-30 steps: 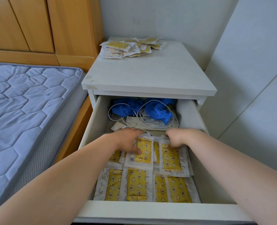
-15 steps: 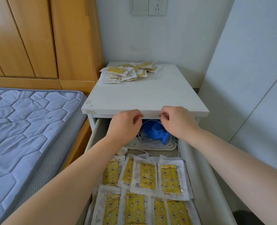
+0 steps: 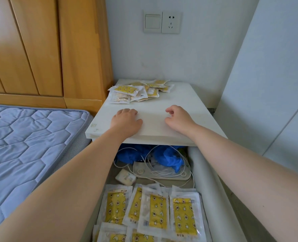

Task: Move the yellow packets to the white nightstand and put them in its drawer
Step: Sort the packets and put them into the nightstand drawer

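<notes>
The white nightstand (image 3: 183, 102) stands in the corner with its drawer (image 3: 204, 173) pulled out toward me. Several yellow packets (image 3: 155, 212) lie in rows in the drawer's front half. A loose pile of more yellow packets (image 3: 127, 89) sits at the back left of the nightstand top. My left hand (image 3: 125, 120) hovers over the top's front part with fingers loosely curled, holding nothing. My right hand (image 3: 178, 119) is beside it, also empty and loosely curled. Both hands are a little short of the pile.
At the drawer's back lie blue gloves (image 3: 169, 157), white cables and a white power strip (image 3: 162, 173), plus a small white pouch (image 3: 125, 177). A blue mattress (image 3: 26, 147) and wooden headboard (image 3: 40, 49) are on the left. A white wall panel (image 3: 267, 84) is on the right.
Both hands let go of the packets in the drawer, rose past the front edge of the nightstand top, and now reach over the top toward the pile. My view has tilted upward.
</notes>
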### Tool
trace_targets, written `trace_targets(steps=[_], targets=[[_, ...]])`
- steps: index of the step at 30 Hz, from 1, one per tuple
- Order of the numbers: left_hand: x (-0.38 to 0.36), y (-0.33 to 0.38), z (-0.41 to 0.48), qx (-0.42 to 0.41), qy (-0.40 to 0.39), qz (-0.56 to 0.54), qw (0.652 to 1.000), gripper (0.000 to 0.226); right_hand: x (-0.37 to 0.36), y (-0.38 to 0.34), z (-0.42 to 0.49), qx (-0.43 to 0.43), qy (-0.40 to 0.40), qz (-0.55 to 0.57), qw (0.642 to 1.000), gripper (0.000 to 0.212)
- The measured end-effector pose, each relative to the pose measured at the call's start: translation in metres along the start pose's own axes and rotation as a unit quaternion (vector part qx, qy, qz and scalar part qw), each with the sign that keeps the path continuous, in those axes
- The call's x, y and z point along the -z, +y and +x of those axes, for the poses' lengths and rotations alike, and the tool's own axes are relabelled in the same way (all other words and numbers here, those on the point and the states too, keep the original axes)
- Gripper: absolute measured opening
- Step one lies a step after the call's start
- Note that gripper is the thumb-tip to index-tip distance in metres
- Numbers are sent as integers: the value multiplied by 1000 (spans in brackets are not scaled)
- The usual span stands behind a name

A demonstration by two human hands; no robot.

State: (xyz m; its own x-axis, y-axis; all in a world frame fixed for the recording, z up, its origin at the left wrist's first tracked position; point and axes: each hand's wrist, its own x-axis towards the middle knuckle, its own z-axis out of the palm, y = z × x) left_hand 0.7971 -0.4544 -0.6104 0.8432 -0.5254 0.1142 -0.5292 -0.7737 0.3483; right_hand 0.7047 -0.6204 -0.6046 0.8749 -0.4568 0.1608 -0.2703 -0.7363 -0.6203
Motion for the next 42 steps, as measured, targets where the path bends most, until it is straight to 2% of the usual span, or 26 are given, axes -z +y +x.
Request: trace_targets(steps=[3, 6, 10, 13, 15, 17, 22, 26, 28, 30, 32, 35, 37, 40, 42], targets=[[0, -9, 13, 0, -6, 78, 997, 51, -10, 3, 21, -12, 17, 35, 999, 52], [0, -17, 26, 8, -14, 90, 996, 57, -19, 1, 42, -14, 34, 59, 998, 56], [-2, -23, 47, 72, 5, 67, 995, 69, -30, -3, 69, 41, 53, -8, 998, 61], [-3, -23, 58, 114, 99, 70, 986, 55, -38, -1, 93, 75, 58, -106, 990, 71], [-3, -22, 64, 102, 171, 92, 976, 42, -43, 0, 113, 93, 70, -151, 982, 68], [-7, -24, 72, 75, 196, 106, 972, 42, -46, -3, 132, 109, 107, -134, 979, 57], [-16, -31, 105, 71, 162, 95, 980, 62, -45, -1, 181, 94, 247, -32, 964, 43], [-15, -32, 133, 59, 155, 97, 981, 62, -41, 11, 219, 49, 290, 17, 956, 40], [-17, -33, 142, 65, 140, 100, 983, 64, -38, 17, 236, 21, 260, 31, 965, 43], [-18, -34, 148, 69, 113, 98, 986, 63, -37, 21, 252, 22, 195, -44, 979, 45], [-19, -35, 150, 61, 99, 90, 989, 61, -41, 21, 262, 37, 88, -130, 987, 48], [-17, -34, 149, 34, 98, 76, 992, 57, -43, 20, 268, 20, -61, -167, 984, 50], [-16, -33, 147, 26, 104, 57, 993, 55, -42, 21, 265, 23, -89, -166, 982, 56], [-12, -31, 142, 16, 125, -13, 992, 52, -40, 21, 252, 51, -82, -142, 985, 70], [-9, -28, 138, 3, 119, -42, 992, 50, -40, 19, 234, 65, -85, -129, 986, 67]])
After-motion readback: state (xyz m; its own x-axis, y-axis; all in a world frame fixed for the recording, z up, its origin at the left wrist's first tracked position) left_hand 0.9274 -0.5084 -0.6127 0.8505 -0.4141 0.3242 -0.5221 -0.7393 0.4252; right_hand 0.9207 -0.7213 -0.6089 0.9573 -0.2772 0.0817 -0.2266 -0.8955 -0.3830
